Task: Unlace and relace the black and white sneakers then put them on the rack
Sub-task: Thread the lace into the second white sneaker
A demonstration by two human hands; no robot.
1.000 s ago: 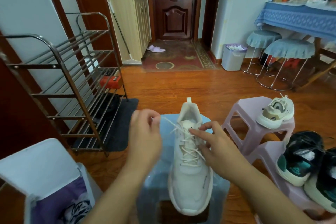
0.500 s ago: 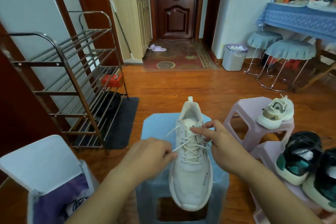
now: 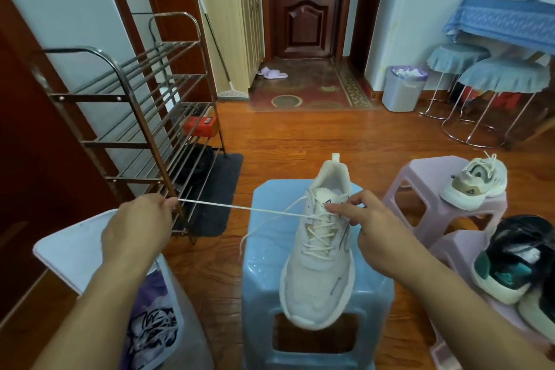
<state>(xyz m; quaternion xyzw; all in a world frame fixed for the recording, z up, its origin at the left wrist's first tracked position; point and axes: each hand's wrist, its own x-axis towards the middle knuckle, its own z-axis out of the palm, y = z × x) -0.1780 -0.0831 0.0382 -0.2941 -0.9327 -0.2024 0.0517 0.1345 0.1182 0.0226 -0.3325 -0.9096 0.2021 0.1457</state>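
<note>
A cream-white sneaker (image 3: 319, 267) stands on a blue plastic stool (image 3: 261, 264), toe toward me. My left hand (image 3: 136, 227) pinches one end of its lace (image 3: 240, 208) and holds it stretched taut out to the left. My right hand (image 3: 368, 224) rests at the shoe's top eyelets, index finger and thumb on the upper by the tongue. A loose lace end hangs over the stool's left side. The matching white sneaker (image 3: 474, 183) lies on a pink stool (image 3: 420, 189) to the right. The metal shoe rack (image 3: 144, 117) stands at the left.
Dark green and black sneakers (image 3: 516, 255) sit on a lower pink stool at the right edge. A white box with a purple bag (image 3: 150, 318) is at lower left. A dark mat (image 3: 216, 192) lies under the rack. Bin, covered stools and a table stand behind.
My left hand has pulled the lace out of the eyelets and moved far left, drawing it taut. My right hand stays at the shoe's top.
</note>
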